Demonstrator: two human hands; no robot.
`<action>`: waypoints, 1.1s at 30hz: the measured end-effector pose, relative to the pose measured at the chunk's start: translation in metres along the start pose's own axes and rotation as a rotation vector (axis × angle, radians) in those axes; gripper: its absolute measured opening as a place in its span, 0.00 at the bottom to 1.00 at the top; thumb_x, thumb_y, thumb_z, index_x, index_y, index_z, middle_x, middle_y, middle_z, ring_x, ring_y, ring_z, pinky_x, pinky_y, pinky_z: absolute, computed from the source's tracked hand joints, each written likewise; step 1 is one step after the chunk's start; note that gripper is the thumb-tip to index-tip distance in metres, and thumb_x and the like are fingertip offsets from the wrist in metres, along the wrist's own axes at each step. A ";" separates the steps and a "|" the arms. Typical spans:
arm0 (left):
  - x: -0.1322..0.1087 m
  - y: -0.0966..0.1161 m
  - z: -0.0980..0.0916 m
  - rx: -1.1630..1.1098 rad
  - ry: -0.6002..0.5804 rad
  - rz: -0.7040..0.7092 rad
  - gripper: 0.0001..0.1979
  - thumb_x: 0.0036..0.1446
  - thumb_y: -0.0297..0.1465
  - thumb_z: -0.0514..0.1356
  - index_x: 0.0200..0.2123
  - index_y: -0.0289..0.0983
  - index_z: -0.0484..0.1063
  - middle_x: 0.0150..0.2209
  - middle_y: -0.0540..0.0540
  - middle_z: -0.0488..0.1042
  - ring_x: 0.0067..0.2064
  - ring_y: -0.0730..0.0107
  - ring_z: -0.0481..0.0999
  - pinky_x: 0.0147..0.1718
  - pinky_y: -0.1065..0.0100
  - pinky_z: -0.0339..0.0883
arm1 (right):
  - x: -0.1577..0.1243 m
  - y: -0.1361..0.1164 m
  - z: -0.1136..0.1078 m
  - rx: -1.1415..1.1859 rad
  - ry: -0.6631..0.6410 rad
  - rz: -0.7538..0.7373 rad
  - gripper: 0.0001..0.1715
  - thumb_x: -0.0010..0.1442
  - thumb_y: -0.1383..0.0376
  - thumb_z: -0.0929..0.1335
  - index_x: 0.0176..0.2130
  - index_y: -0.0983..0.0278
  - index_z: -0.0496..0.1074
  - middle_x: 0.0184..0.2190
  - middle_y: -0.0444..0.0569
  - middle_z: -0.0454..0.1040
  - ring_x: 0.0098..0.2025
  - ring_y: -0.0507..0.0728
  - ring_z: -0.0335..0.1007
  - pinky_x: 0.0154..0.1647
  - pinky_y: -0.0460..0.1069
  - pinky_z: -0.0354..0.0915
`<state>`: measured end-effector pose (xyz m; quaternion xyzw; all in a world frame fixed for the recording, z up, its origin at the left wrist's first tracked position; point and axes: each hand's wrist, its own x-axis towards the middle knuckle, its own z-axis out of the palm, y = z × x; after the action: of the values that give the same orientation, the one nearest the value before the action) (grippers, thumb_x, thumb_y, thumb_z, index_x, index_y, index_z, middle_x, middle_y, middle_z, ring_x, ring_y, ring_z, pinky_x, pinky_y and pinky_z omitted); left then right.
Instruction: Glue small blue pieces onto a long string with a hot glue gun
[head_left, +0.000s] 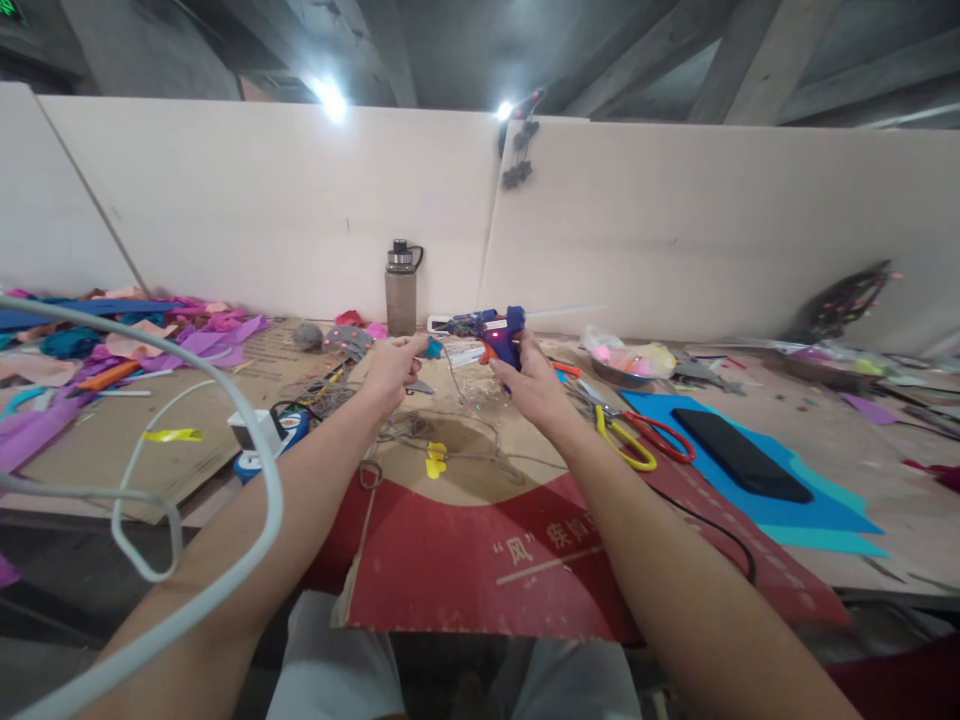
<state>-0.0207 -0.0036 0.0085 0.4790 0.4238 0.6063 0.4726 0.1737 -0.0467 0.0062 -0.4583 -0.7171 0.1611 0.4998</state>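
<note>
My right hand [529, 385] is closed round the handle of a blue glue gun [495, 330], whose nozzle points left. My left hand [391, 368] pinches a small teal piece [433, 347] right at the nozzle tip. Both hands hover above a brown and red cardboard sheet [480, 550] on the table. A small yellow scrap [436, 460] lies on the cardboard below the hands.
Scissors with yellow and red handles [637, 435] lie right of my right hand, beside a black phone [739, 455] on blue paper. A grey water bottle [400, 287] stands at the back wall. Purple and pink paper scraps [127, 350] fill the left; white cable [225, 520] loops nearby.
</note>
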 end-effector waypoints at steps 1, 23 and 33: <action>-0.001 0.001 0.000 0.002 -0.005 0.003 0.11 0.39 0.31 0.62 0.20 0.36 0.60 0.16 0.57 0.53 0.16 0.84 0.51 0.13 0.77 0.35 | -0.001 -0.001 0.000 -0.018 0.010 -0.020 0.25 0.56 0.62 0.62 0.53 0.61 0.58 0.48 0.54 0.69 0.48 0.59 0.65 0.50 0.56 0.61; -0.002 0.001 0.001 -0.015 -0.006 0.010 0.10 0.40 0.30 0.62 0.21 0.35 0.62 0.16 0.57 0.55 0.15 0.85 0.51 0.13 0.77 0.35 | -0.002 -0.008 0.000 -0.074 0.010 -0.049 0.22 0.56 0.64 0.63 0.51 0.60 0.60 0.48 0.55 0.71 0.48 0.61 0.67 0.51 0.58 0.60; -0.004 0.002 0.003 -0.007 -0.005 0.034 0.08 0.40 0.30 0.62 0.21 0.34 0.64 0.17 0.56 0.56 0.16 0.85 0.51 0.13 0.77 0.36 | -0.003 -0.003 0.001 -0.125 0.003 -0.094 0.24 0.59 0.64 0.62 0.55 0.63 0.59 0.48 0.56 0.72 0.50 0.61 0.67 0.51 0.57 0.61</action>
<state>-0.0179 -0.0075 0.0102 0.4858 0.4125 0.6146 0.4649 0.1713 -0.0505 0.0062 -0.4548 -0.7458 0.0915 0.4781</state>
